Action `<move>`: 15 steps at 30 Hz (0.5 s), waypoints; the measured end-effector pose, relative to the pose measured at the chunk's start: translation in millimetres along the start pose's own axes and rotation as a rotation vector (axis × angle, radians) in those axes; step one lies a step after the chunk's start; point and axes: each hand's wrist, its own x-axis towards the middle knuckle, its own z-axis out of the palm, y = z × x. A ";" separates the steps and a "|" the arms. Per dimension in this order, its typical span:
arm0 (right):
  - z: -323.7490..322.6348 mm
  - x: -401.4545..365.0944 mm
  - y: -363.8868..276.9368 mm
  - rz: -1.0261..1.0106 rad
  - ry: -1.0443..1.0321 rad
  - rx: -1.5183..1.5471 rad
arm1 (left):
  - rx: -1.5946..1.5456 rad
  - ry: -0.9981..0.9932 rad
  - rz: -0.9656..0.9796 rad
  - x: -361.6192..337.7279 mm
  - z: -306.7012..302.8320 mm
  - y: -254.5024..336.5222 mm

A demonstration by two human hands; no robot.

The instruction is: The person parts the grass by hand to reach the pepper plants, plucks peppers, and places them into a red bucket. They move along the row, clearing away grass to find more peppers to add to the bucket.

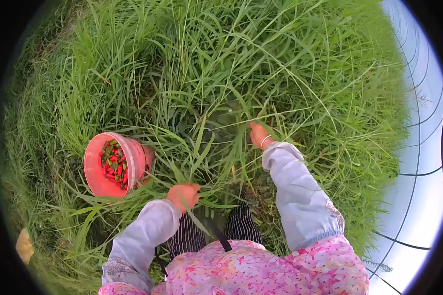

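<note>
My left hand is closed around a bunch of long grass blades just right of a pink bucket. The bucket tilts in the grass and holds red and green chili peppers. My right hand, with a thin bracelet at the wrist, reaches forward and is pushed into the tall grass; its fingers are mostly hidden by the blades. Both arms wear pale long sleeves.
Tall dense green grass fills the ground all around. My floral top and striped trousers show at the bottom. Curved hoops of a white-covered tunnel stand at the right. A yellowish object lies at the lower left.
</note>
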 end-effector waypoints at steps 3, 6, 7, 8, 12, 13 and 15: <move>-90.1 28.2 -42.4 0.209 0.071 0.541 | -0.166 0.091 -0.055 56.9 9.1 12.3; -98.0 84.4 -26.7 -0.096 0.275 0.285 | -0.121 0.095 0.019 127.0 1.0 13.9; -98.9 99.9 -14.8 -0.219 0.348 0.130 | -0.049 0.142 0.025 153.6 -1.4 12.5; -100.6 111.9 -4.0 -0.267 0.343 0.048 | 0.026 0.187 0.032 180.8 -3.7 9.1; -110.4 128.9 38.2 -0.044 0.152 -0.284 | 0.415 0.272 0.059 292.0 -18.8 -12.7; -109.8 129.5 55.1 -0.006 0.147 -0.284 | -0.294 0.372 0.029 321.2 -15.5 -25.7; -113.6 128.5 89.7 0.146 -0.049 -0.314 | -1.723 0.483 -0.034 385.9 -0.4 -54.4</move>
